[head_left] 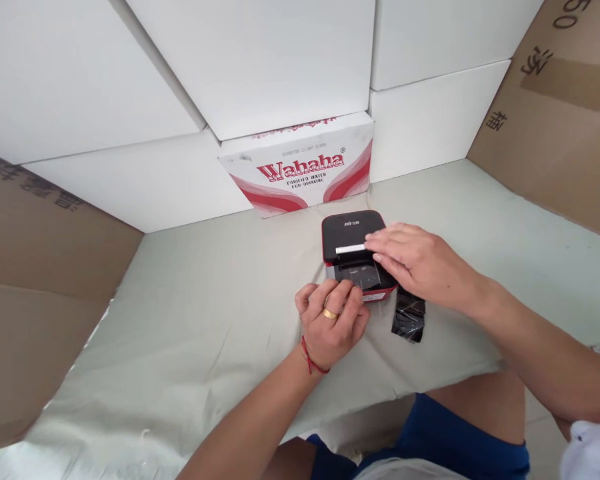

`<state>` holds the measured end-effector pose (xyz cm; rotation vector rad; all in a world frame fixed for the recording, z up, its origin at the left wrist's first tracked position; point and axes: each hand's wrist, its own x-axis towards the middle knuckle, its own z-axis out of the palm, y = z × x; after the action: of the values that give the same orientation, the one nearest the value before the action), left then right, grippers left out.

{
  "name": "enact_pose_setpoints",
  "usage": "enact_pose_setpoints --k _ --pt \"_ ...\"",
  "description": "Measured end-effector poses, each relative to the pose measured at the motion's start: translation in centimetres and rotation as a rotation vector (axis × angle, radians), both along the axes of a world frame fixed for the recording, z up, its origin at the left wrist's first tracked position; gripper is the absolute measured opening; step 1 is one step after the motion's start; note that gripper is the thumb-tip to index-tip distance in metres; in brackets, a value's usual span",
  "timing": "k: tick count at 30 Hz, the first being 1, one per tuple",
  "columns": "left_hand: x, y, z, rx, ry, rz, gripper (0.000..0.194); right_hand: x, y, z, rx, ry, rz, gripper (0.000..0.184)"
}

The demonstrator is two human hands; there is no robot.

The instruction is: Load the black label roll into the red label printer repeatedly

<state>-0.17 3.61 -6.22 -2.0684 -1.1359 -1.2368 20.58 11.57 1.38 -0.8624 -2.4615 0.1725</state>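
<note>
A small black and red device (353, 233) with a glossy lid lies on the pale cloth near the middle. My right hand (420, 263) rests flat on its lid, fingers stretched out toward a white label strip (351, 249). My left hand (330, 320), with a gold ring and a red wrist cord, curls its fingers against the device's near edge. A crumpled black plastic wrapper (409, 320) lies just right of the device, under my right wrist.
A white and red Wahaha water carton (300, 167) stands behind the device, among stacked white boxes (260, 60). Brown cardboard sheets (40, 280) flank both sides. The pale cloth (195, 320) covers the surface. My knees in blue shorts (455, 440) are below.
</note>
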Motion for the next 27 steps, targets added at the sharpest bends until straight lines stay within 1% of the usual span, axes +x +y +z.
enact_pose_setpoints --k 2,5,7,12,15,18,20,24,25,27 --pt "0.0 -0.1 -0.1 0.005 -0.016 0.026 0.039 0.0 -0.7 -0.5 0.006 -0.023 -0.011 0.039" --pt "0.0 -0.2 -0.3 -0.001 -0.018 0.055 0.037 -0.3 -1.6 -0.9 0.029 -0.074 -0.074 0.046" --pt "0.0 -0.2 -0.4 -0.009 -0.013 0.051 0.037 -0.6 -1.9 -1.1 0.051 -0.119 -0.102 0.045" --pt "-0.2 -0.1 -0.4 -0.024 -0.016 0.025 0.037 -0.6 -2.3 -1.4 0.087 -0.166 -0.11 0.048" --pt "-0.3 0.1 -0.2 -0.065 -0.053 -0.021 0.035 -0.4 -2.2 -1.9 0.083 -0.136 -0.142 0.051" --pt "-0.6 0.3 0.1 -0.107 -0.118 -0.101 0.036 -0.4 -2.4 -2.9 0.115 -0.008 -0.153 0.051" --pt "-0.8 0.3 0.2 -0.126 -0.156 -0.148 0.036 -0.5 -2.7 -3.6 0.168 0.083 -0.079 0.048" --pt "-1.3 0.3 0.1 -0.148 -0.245 -0.206 0.029 -0.7 -3.4 -4.6 0.256 0.195 0.205 0.036" --pt "-1.5 0.3 0.0 -0.163 -0.281 -0.213 0.027 -0.7 -3.5 -4.7 0.259 0.213 0.244 0.035" --pt "-1.9 0.6 -0.4 -0.215 -0.413 -0.21 0.021 -0.6 -3.6 -4.8 0.251 0.242 0.27 0.034"
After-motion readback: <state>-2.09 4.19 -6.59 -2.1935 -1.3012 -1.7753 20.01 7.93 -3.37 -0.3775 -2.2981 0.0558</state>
